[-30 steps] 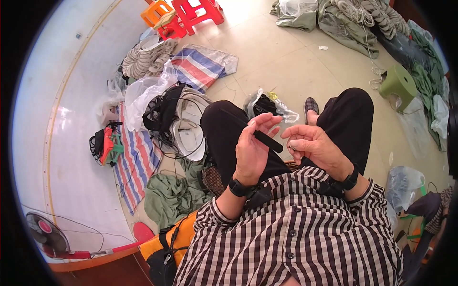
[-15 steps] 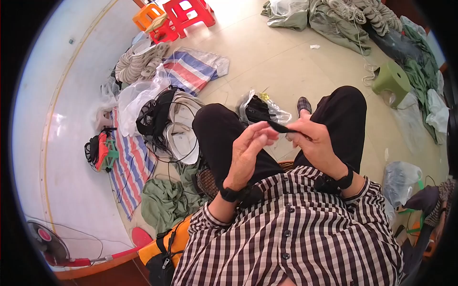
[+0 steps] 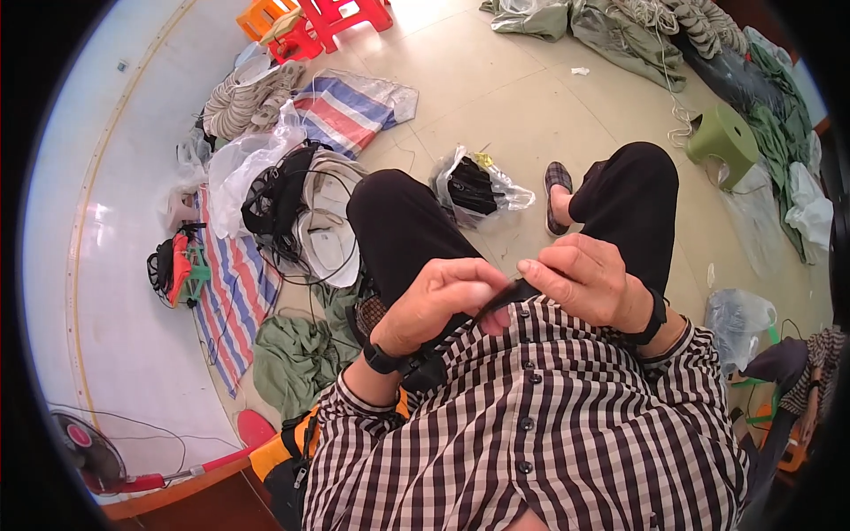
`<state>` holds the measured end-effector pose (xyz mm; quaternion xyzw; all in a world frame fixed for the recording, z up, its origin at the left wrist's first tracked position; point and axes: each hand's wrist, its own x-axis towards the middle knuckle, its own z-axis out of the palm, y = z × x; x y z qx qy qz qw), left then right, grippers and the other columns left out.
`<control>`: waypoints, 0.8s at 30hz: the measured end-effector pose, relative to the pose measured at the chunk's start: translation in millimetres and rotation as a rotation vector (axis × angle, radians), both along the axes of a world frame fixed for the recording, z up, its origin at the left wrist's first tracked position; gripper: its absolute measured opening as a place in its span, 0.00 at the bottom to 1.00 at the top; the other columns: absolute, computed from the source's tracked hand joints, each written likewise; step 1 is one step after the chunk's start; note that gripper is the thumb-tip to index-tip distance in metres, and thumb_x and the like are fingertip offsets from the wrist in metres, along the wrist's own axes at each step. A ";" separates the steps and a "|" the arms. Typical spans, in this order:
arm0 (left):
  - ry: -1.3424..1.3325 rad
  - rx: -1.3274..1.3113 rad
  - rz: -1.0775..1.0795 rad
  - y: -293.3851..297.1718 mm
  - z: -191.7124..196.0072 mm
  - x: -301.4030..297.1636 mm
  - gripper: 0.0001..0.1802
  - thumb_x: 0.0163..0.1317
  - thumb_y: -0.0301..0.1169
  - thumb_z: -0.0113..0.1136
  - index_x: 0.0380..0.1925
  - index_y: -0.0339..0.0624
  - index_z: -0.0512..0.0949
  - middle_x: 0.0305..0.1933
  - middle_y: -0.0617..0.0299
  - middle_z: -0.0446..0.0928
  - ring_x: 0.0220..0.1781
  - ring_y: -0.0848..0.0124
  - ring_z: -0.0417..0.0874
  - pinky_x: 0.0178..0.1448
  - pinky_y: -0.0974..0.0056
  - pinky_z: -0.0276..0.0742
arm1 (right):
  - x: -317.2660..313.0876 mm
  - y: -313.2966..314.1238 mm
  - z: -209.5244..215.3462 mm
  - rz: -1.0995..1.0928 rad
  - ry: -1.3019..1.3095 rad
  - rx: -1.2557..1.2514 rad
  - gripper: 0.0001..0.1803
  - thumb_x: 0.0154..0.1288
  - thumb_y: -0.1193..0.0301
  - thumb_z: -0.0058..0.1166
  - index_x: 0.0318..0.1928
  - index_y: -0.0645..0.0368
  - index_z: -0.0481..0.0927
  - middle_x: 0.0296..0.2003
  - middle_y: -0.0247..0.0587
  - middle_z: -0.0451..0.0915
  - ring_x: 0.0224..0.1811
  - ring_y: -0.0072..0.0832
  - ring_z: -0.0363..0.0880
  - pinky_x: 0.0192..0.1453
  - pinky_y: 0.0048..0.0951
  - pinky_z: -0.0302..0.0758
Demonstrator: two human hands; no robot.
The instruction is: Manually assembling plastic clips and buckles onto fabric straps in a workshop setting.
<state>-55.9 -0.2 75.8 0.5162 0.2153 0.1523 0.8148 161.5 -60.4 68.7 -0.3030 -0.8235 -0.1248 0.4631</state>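
I sit with my knees apart in black trousers and a black-and-white checked shirt. Both hands are close in front of my chest. My left hand (image 3: 443,301) and my right hand (image 3: 584,283) pinch a thin black strap (image 3: 509,294) between them, fingers closed on its two ends. The strap runs down toward my left wrist, which wears a black band. A black band also circles my right wrist. How far the strap reaches under my left hand is hidden.
On the floor between my knees lies a clear plastic bag (image 3: 478,186) of black items. To the left sit black and white cables (image 3: 301,212), a striped tarp (image 3: 230,292) and green cloth (image 3: 297,354). Red stools (image 3: 336,18) stand far off, a green stool (image 3: 726,137) right, a fan (image 3: 88,447) lower left.
My hands have come nearer to my chest with the black strap and drawn closer together. The view has tilted a little, so the floor items sit slightly higher.
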 end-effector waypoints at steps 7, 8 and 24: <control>0.047 -0.035 0.078 -8.4 -1.0 2.3 0.09 0.66 0.31 0.51 0.36 0.35 0.75 0.24 0.64 0.76 0.21 0.82 0.73 0.26 0.78 0.68 | 0.0 1.1 -12.2 -0.030 0.208 -0.203 0.17 0.43 0.85 0.58 0.38 0.67 0.78 0.27 0.41 0.75 0.24 0.30 0.75 0.23 0.25 0.73; 0.047 -0.036 0.079 -9.3 -2.3 2.5 0.09 0.66 0.31 0.51 0.36 0.35 0.75 0.24 0.64 0.76 0.21 0.82 0.73 0.26 0.78 0.68 | 0.4 1.9 -14.0 -0.050 0.261 -0.266 0.16 0.44 0.86 0.58 0.38 0.66 0.78 0.26 0.41 0.76 0.24 0.31 0.76 0.25 0.24 0.73; 0.089 0.137 0.321 -2.9 -27.3 23.4 0.08 0.64 0.25 0.48 0.38 0.33 0.76 0.25 0.60 0.76 0.20 0.80 0.72 0.21 0.78 0.63 | 7.8 0.5 -14.3 0.230 1.312 -1.339 0.08 0.66 0.73 0.51 0.40 0.65 0.78 0.28 0.38 0.79 0.24 0.17 0.76 0.31 0.17 0.75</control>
